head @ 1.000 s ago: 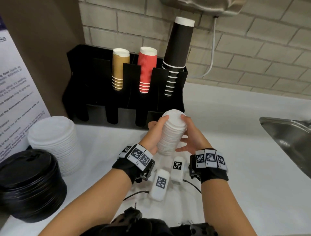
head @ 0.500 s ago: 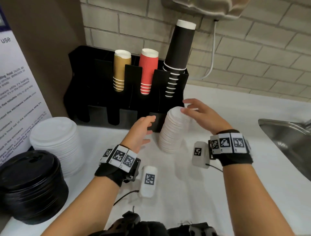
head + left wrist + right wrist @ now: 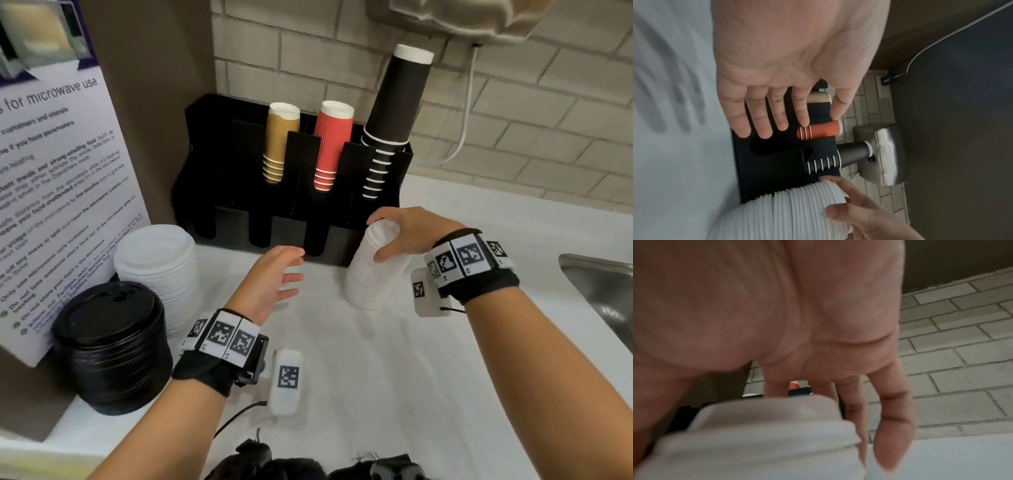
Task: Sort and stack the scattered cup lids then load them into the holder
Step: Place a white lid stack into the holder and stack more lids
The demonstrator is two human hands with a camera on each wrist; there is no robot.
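The right hand (image 3: 407, 233) grasps the top of a tall stack of small white lids (image 3: 370, 274), thumb on the near side and fingers (image 3: 840, 183) curled over the far rim; the stack stands on the white counter (image 3: 376, 377) and leans a little toward the black holder (image 3: 239, 171). In the right wrist view the palm fills most of the picture and the stack's top is blurred, so where each fingertip sits there is hard to make out. The left hand (image 3: 270, 284) hovers above the counter with fingers (image 3: 762, 120) straight and spread, holding nothing, just left of the stack and apart from it.

Beyond both hands the holder stands against a pale brick wall (image 3: 513, 137). Its upper slots hold tan cups (image 3: 277, 140), red ribbed cups (image 3: 330, 144) and tall black cups (image 3: 394, 113); the lower slots are dark and what they hold cannot be seen. Left of the left hand stand a stack of larger white lids (image 3: 157, 267) and, nearer, a stack of black lids (image 3: 109, 342), both before a microwave notice (image 3: 51, 188) cut off by the frame. Right of the right hand, a steel sink (image 3: 603, 294) is partly out of frame. A metal appliance (image 3: 881, 154) hangs on the wall above.
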